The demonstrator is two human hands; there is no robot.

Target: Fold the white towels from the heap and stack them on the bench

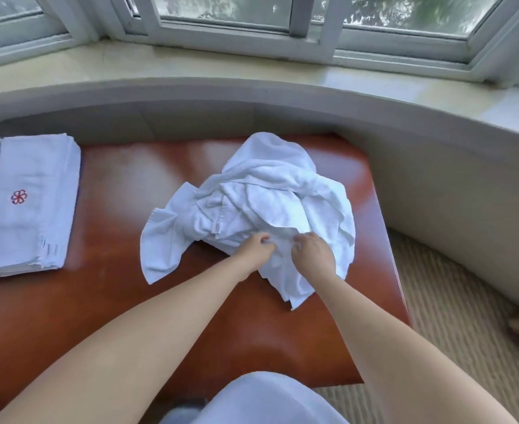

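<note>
The heap of white towels lies crumpled on the red-brown bench, right of its middle, with loose corners trailing toward 7 o'clock and 5 o'clock. It is soft terry cloth, light and limp. It will sag and drag its neighbours along if lifted by the middle, so the sound place to take hold looks to be a hemmed edge or a corner; one hem with a small label shows just above the left hand. Several towels seem tangled together, and where one ends and the next begins cannot be told.

Both hands work at the heap's near edge, at about 6 o'clock of it. The left hand has its fingers curled into the cloth and seems to pinch a fold. The right hand, just beside it, likewise has fingers bent into the fabric and appears to grip it. The two are close together but not touching, probably separating one towel from the rest.

At 9 o'clock, well apart from the heap, a stack of folded towels sits on the bench, its top one marked with a small red flower emblem. Beyond the bench, at 12 o'clock, run a pale sill and the window frames.
</note>
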